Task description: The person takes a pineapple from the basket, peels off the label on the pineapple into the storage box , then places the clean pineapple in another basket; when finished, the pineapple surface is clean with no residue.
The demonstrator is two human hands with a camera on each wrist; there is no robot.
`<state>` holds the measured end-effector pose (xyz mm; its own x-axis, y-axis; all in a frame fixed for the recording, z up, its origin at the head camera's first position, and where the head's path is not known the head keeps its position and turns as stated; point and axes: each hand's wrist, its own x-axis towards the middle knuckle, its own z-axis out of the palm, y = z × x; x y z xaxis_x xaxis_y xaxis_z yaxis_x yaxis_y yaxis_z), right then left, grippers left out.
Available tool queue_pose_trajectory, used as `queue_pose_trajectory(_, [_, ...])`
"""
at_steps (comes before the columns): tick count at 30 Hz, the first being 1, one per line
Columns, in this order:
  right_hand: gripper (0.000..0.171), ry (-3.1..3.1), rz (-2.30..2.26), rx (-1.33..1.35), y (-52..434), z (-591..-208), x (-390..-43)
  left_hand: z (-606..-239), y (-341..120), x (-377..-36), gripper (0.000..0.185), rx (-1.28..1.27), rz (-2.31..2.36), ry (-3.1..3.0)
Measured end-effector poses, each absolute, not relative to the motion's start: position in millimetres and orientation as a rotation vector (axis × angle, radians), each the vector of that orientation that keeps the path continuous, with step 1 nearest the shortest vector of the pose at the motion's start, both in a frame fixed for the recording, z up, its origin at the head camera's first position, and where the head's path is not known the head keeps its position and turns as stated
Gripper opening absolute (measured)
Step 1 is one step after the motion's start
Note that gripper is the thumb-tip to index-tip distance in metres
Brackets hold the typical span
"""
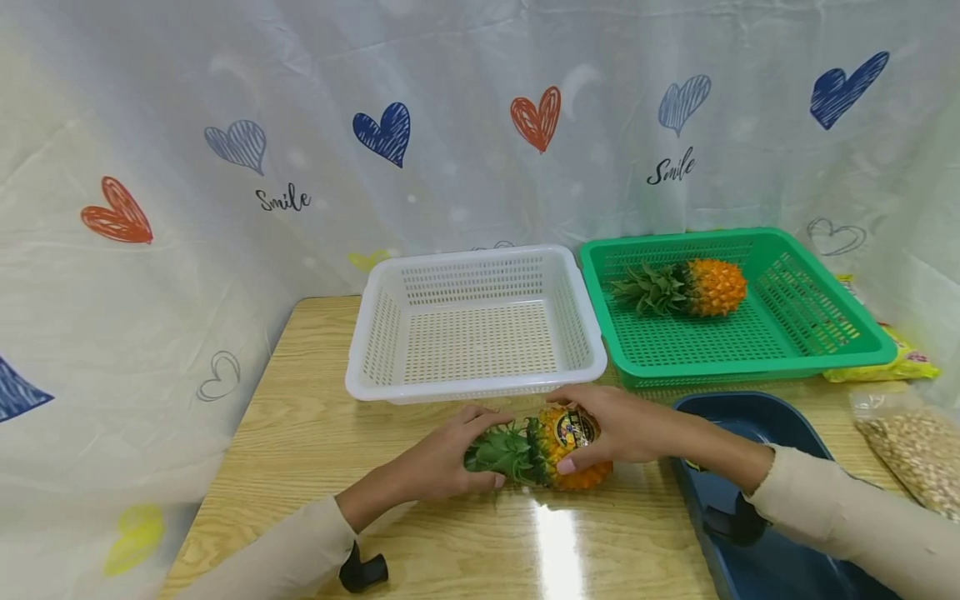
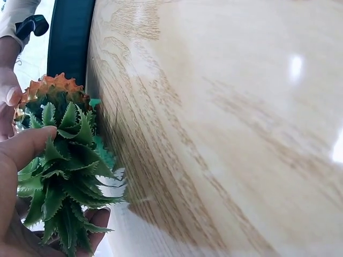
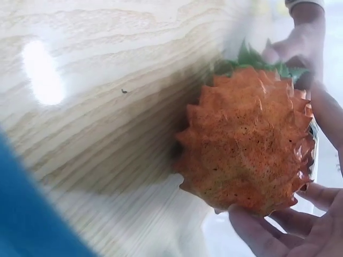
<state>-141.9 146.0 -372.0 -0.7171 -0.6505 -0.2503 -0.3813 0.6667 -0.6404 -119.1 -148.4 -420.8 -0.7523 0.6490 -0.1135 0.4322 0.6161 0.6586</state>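
Note:
A small orange pineapple (image 1: pixel 551 450) with a dark round label lies sideways just over the wooden table, its leafy crown to the left. My left hand (image 1: pixel 453 457) grips the green crown, thumb and fingers around the leaves in the left wrist view. Around the orange body, my right hand (image 1: pixel 611 425) curls its thumb and fingers; the spiky base (image 3: pixel 246 144) faces the right wrist camera. Whether the fruit touches the table I cannot tell. Another pineapple (image 1: pixel 716 287) lies in the green basket (image 1: pixel 750 371), crown to the left.
Behind the hands stands a white basket (image 1: pixel 480 387), next to the green one. A dark blue tray (image 1: pixel 795 533) sits under my right forearm. At the far right are a clear bag of pale kernels (image 1: pixel 915 450) and a yellow packet (image 1: pixel 911 358).

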Motion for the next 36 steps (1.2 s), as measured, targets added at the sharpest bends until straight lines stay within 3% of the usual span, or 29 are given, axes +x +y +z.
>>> queue_pose_trajectory(16, [0.053, 2.426, -0.896, -0.881, 158, -372, -141, -420, -149, -120, 0.075, 0.874, 0.893, 2.490])
queue_pose_trajectory(36, [0.047, 2.405, -0.972, -0.893, 164, -375, -142, -421, -149, -122, 0.072, 0.872, 0.883, 2.489])
